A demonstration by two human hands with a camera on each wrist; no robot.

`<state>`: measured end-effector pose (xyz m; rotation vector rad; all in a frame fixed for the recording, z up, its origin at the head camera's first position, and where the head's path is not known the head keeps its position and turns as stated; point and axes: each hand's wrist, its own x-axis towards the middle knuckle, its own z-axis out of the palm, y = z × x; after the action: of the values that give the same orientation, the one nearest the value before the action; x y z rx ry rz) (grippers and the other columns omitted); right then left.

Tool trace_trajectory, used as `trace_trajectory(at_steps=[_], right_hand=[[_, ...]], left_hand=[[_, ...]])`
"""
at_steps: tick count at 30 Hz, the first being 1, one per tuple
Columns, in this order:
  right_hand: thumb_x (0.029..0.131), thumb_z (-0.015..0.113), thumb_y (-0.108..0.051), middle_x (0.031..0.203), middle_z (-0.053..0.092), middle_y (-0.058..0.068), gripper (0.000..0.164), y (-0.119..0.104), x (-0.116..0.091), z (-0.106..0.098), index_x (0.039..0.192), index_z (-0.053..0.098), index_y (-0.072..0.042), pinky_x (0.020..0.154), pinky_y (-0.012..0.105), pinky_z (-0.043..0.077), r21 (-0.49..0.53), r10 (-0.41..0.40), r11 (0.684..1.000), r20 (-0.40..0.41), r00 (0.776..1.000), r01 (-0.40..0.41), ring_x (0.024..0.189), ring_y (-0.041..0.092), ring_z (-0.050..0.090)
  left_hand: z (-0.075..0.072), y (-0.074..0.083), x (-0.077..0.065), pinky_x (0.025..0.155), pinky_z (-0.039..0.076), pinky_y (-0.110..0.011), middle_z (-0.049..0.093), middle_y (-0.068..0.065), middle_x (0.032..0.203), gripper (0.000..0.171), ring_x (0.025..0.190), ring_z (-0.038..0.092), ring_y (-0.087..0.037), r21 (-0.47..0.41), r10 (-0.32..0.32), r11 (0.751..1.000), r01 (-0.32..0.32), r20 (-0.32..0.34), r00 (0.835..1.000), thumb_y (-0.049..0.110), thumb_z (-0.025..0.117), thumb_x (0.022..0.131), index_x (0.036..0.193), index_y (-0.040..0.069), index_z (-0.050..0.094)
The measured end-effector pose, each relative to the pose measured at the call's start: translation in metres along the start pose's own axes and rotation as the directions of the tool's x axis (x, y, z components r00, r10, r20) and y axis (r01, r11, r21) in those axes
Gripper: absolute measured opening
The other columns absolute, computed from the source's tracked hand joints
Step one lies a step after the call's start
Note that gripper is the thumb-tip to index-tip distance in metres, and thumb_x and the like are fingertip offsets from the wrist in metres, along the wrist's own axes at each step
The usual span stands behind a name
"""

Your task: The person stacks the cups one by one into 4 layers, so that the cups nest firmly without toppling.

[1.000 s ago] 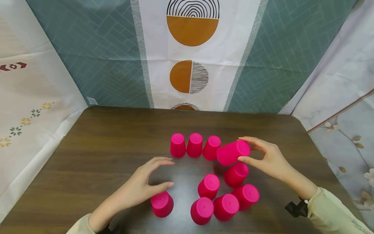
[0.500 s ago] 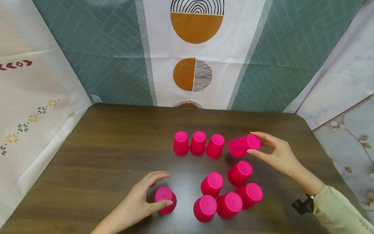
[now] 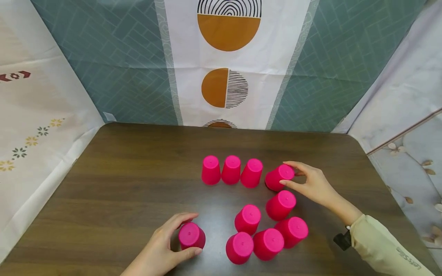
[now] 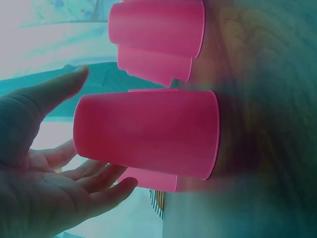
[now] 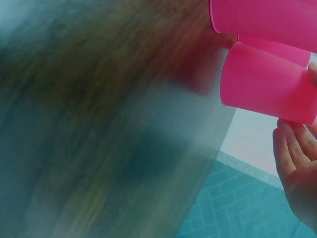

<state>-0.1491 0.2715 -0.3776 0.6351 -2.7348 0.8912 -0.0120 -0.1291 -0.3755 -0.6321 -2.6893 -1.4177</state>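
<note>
Upside-down bright pink plastic cups stand on the brown table. In the head view my right hand holds one pink cup by its closed end, thumb on the near side and fingers on the far side. It sits at the right end of a row of three cups, its base tilted slightly toward the hand. My left hand curves loosely around a lone pink cup at front left. In the left wrist view a gap shows between the thumb and that cup; the other fingers lie behind it.
Three cups form the back row left of the held one. Just in front of it stands another cup, with several more clustered nearer, including one cup at the front. Patterned cloth hangs beyond the table.
My right hand has lowered its cup from a sideways tilt down to the end of the row. My left hand has come down around the lone cup from above it.
</note>
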Motion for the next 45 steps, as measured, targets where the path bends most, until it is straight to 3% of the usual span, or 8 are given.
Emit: trace_trajectory(at_steps=[7,15,21,26,37,45], right_hand=[[0.069,0.083,-0.019,0.111,0.066,0.006,0.058,-0.001,0.012,-0.003,0.121,0.06,-0.009,0.074,0.038,0.056,-0.047,-0.071,0.996,0.032,0.997,0.073,0.087,0.019,0.065],[0.07,0.082,-0.021,0.113,0.065,0.005,0.057,-0.004,0.021,-0.002,0.121,0.059,-0.008,0.077,0.039,0.055,-0.01,-0.059,0.998,0.138,0.989,0.061,0.091,0.019,0.065],[0.072,0.081,-0.021,0.11,0.066,0.003,0.055,-0.004,0.022,0.0,0.121,0.059,-0.007,0.077,0.036,0.055,0.028,-0.043,0.999,0.165,0.985,0.039,0.092,0.019,0.065],[0.071,0.082,-0.02,0.11,0.066,0.003,0.055,-0.005,0.022,0.0,0.12,0.06,-0.006,0.076,0.037,0.055,0.025,-0.042,0.999,0.165,0.985,0.038,0.092,0.02,0.065],[0.073,0.081,-0.022,0.112,0.066,0.005,0.057,-0.001,0.018,0.007,0.123,0.057,-0.006,0.076,0.038,0.055,0.061,-0.03,0.998,0.136,0.99,0.022,0.092,0.022,0.066],[0.073,0.081,-0.018,0.113,0.065,0.007,0.059,0.0,0.017,0.012,0.125,0.055,-0.006,0.076,0.039,0.055,0.075,-0.055,0.996,0.127,0.99,0.045,0.093,0.023,0.066]], left_hand=[[0.0,-0.004,-0.005,0.086,0.051,-0.025,0.058,0.009,0.115,0.059,0.101,0.057,-0.004,-0.008,0.009,1.0,-0.009,-0.03,1.0,0.025,0.081,0.073,0.125,0.025,0.053],[-0.001,-0.007,-0.007,0.084,0.052,-0.026,0.06,0.013,0.11,0.051,0.097,0.058,-0.003,-0.04,-0.016,0.999,0.016,-0.018,1.0,0.029,0.08,0.073,0.119,0.024,0.058],[-0.001,-0.005,-0.005,0.088,0.051,-0.03,0.061,0.016,0.11,0.05,0.099,0.059,-0.004,-0.058,-0.098,0.994,0.098,0.0,0.995,0.034,0.079,0.073,0.118,0.025,0.059],[-0.002,-0.004,-0.003,0.091,0.049,-0.033,0.062,0.018,0.107,0.052,0.1,0.059,-0.003,-0.079,-0.172,0.982,0.174,0.03,0.985,0.039,0.079,0.072,0.118,0.023,0.06],[-0.002,-0.004,-0.002,0.093,0.047,-0.028,0.062,0.019,0.105,0.053,0.1,0.059,-0.004,-0.122,-0.217,0.967,0.225,0.072,0.973,0.044,0.078,0.07,0.116,0.021,0.062],[0.0,-0.005,-0.006,0.093,0.045,-0.02,0.064,0.015,0.106,0.054,0.102,0.06,-0.005,-0.161,-0.23,0.958,0.237,0.059,0.971,0.04,0.08,0.07,0.115,0.018,0.063]])
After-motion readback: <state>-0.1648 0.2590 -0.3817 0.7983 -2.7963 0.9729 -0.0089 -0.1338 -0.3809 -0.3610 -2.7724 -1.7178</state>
